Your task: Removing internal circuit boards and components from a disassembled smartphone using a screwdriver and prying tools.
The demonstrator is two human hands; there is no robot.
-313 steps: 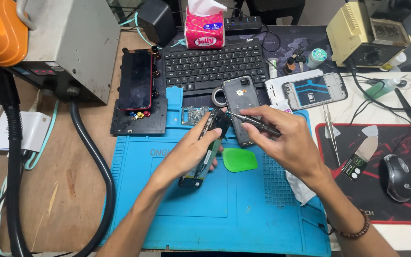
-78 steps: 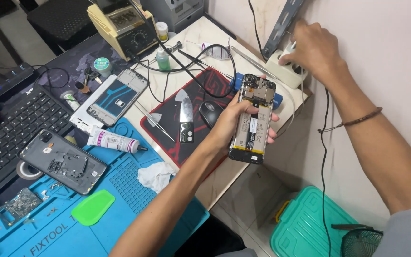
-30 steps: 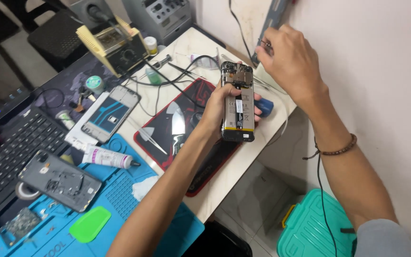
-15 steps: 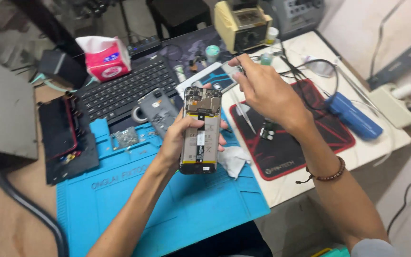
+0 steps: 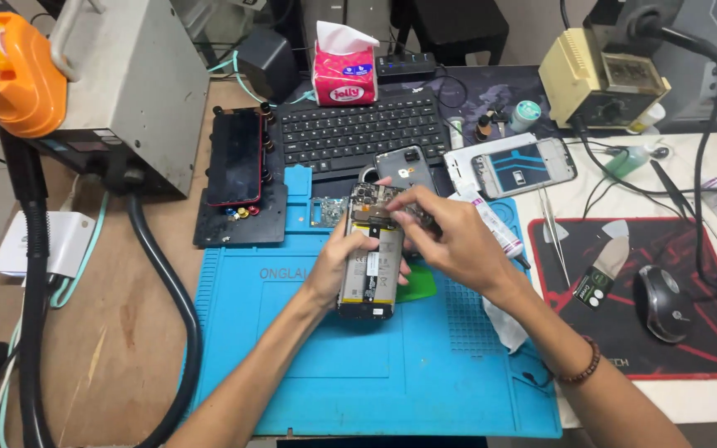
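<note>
My left hand (image 5: 335, 267) grips an opened phone (image 5: 369, 264) with its back off, holding it upright over the blue work mat (image 5: 309, 365). Battery and circuit board face me. My right hand (image 5: 450, 241) rests its fingertips on the phone's top end, pinching something small there; what it is I cannot tell. A green plastic pick (image 5: 417, 284) lies on the mat just behind the phone. A grey back cover (image 5: 406, 168) lies past my hands by the keyboard (image 5: 358, 133).
A phone screen sits in a black clamp frame (image 5: 238, 178) to the left. Another phone (image 5: 524, 166), a glue tube (image 5: 495, 232), tweezers (image 5: 553, 236), a mouse (image 5: 664, 303) on a red-and-black pad, a soldering station (image 5: 603, 79) and a tissue box (image 5: 344, 70) surround the mat. A grey machine with a black hose (image 5: 172, 299) stands left.
My view swung back from the right-hand table end and wall to the blue mat. The opened phone came back over the mat, and my right hand moved from the wall onto the phone's top.
</note>
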